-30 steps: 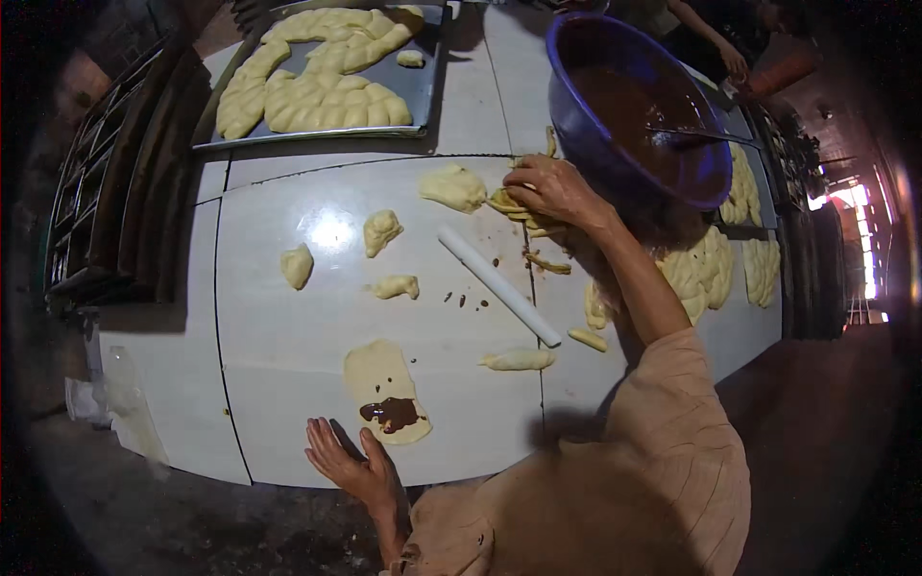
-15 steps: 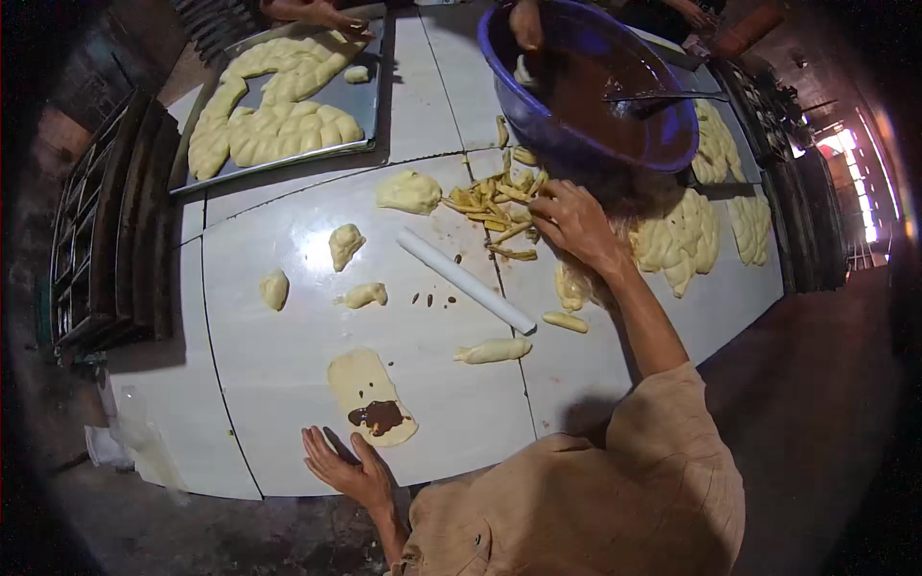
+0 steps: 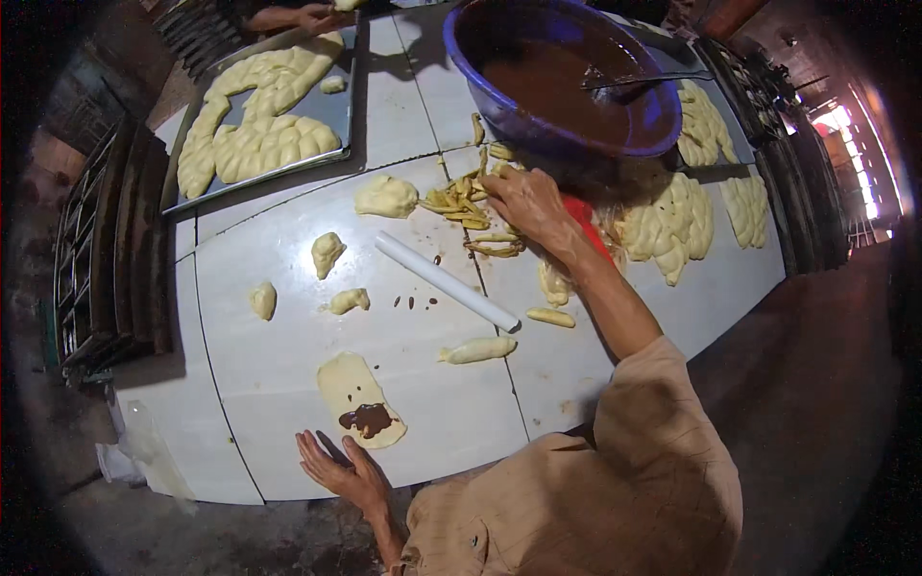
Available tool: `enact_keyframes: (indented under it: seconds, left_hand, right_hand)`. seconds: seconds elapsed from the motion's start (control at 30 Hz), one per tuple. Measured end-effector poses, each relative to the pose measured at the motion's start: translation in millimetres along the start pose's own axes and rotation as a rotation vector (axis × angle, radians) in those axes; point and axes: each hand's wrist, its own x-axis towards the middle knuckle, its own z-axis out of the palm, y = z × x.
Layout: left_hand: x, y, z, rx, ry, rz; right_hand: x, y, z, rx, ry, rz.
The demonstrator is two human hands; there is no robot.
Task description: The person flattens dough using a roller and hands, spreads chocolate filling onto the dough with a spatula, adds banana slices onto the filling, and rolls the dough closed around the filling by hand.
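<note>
My left hand point(image 3: 344, 475) rests palm down at the near table edge, fingers stretched out and holding nothing. Next to its fingertips lies a flat oblong of dough point(image 3: 344, 378), with a patch of chocolate filling point(image 3: 367, 420) on its near end. My right hand point(image 3: 526, 204) reaches over a pile of yellow strips, like sliced banana point(image 3: 453, 202). Its fingers are bent and drawn together among the strips; what they pinch is hidden. Between the hands lie a white rolling pin point(image 3: 446, 281), a rolled dough piece point(image 3: 478, 350) and a single yellow strip point(image 3: 550, 317).
A purple tub point(image 3: 567, 139) of brown filling with a long-handled utensil stands beyond my right hand. Dough lumps point(image 3: 327, 254) are scattered at left. A tray point(image 3: 348, 125) of shaped dough sits far left, near another person's hand point(image 3: 313, 17). More dough point(image 3: 667, 230) lies at right.
My right hand has shifted farther into the strips, and something red shows behind its wrist. The other person's hand has left the tub; the one by the tray now holds up a pale piece.
</note>
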Motion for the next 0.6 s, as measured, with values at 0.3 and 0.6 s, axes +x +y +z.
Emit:
enact_keyframes:
  seconds: [0.3,0.6]
  left_hand:
    - [1.6,7.4,-7.0,-0.071,-0.083,-0.092]
    - [-0.4,-3.8,4.4,0.022,-0.011,-0.042]
  right_hand:
    - [-8.8,25.7,-73.0,0.448,-0.183,0.49]
    - [-46.2,27.5,-48.0,0.352,-0.204,0.111]
